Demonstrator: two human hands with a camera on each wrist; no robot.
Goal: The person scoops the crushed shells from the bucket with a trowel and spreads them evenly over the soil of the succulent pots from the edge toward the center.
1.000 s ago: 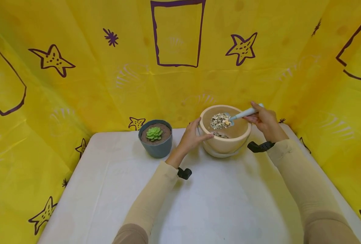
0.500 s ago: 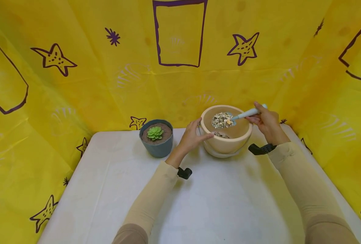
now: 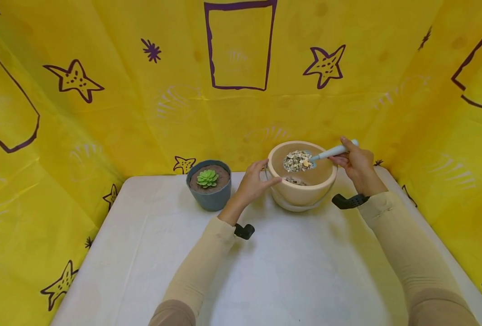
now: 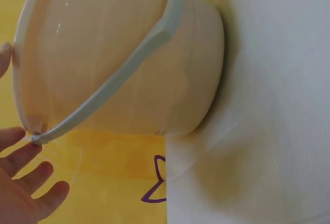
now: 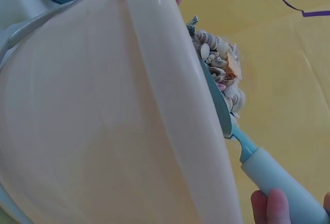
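A cream bucket (image 3: 302,192) with a pale bail handle (image 4: 116,82) stands near the table's back edge. Spread fingers of my left hand (image 3: 254,183) rest at its left rim, by the handle's pivot, and the thumb lies at the near rim. My right hand (image 3: 360,164) grips the pale blue handle of a trowel (image 3: 331,152) at the bucket's right side. Small seashells (image 5: 221,66) are heaped on the trowel's blade, which is held level over the bucket's mouth. More shells (image 3: 295,181) lie inside, partly hidden by the near wall.
A blue-grey pot (image 3: 211,199) with a green succulent (image 3: 207,178) in brown soil stands left of my left hand. Both stand on a white-covered table (image 3: 273,271). Yellow patterned cloth (image 3: 241,117) rises behind and along the sides.
My left hand has loosened slightly, its thumb drawing back left along the rim. The loaded trowel has shifted a little to the right with my right hand, staying over the bucket.
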